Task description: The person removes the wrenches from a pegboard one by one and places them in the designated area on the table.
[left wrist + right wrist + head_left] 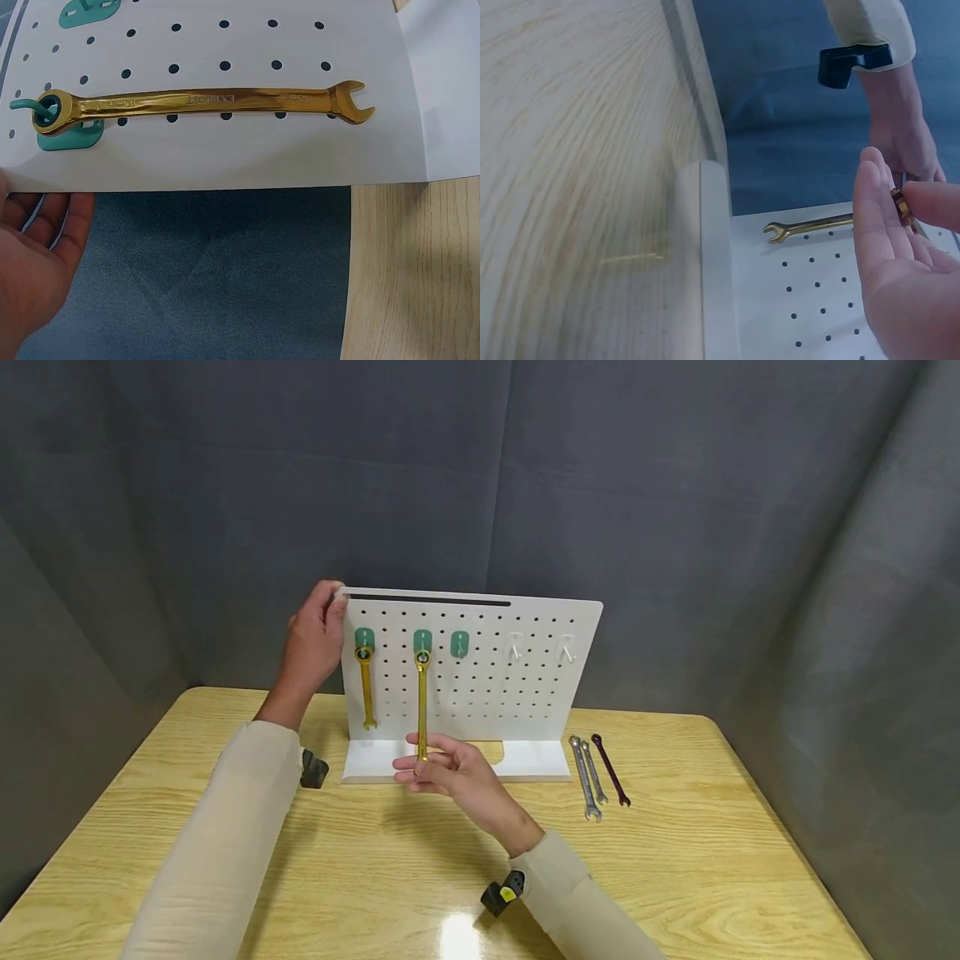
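A white pegboard (480, 693) stands on the table, and my left hand (313, 635) grips its upper left corner, thumb in front. One gold combination wrench (210, 101) hangs by its ring end on the leftmost green hook (82, 136). My right hand (457, 777) pinches the lower end of a second gold wrench (422, 710) between thumb and fingers. That wrench stands upright, its ring end at the second green hook (422, 638); whether the hook passes fully through the ring I cannot tell. In the right wrist view only the wrench's end (901, 206) shows clearly.
A third green hook (460, 644) and two white hooks (515, 647) sit farther right on the board, bearing nothing. Two silver wrenches (583, 777) and a dark purple wrench (611, 770) lie on the wooden table (675, 860) right of the board. Grey curtains surround the table.
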`<control>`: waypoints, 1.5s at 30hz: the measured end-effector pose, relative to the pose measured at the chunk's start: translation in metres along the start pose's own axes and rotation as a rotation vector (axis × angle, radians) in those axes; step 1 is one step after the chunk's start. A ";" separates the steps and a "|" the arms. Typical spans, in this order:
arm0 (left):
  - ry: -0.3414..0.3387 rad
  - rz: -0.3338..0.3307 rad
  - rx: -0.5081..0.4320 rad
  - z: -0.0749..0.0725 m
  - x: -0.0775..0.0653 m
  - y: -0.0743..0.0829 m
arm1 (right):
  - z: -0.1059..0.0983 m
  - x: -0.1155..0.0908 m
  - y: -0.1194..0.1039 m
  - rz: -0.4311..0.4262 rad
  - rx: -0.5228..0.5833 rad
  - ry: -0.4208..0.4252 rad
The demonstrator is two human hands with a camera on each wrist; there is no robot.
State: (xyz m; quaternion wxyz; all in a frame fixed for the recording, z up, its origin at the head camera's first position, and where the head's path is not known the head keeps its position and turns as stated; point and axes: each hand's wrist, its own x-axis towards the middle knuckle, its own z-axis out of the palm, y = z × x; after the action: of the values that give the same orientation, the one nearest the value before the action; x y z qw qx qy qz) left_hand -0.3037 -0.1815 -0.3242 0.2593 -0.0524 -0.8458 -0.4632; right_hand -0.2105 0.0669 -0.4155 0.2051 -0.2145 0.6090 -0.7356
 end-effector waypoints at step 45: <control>0.021 0.016 0.004 0.004 0.001 -0.002 | -0.001 -0.026 -0.036 -0.061 -0.020 -0.002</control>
State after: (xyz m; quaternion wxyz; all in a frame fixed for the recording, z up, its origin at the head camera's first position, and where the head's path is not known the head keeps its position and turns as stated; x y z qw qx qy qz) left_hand -0.3072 -0.1800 -0.3269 0.2720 -0.0535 -0.8436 -0.4599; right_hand -0.1908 0.0888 -0.3822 0.1813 -0.2358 0.6093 -0.7351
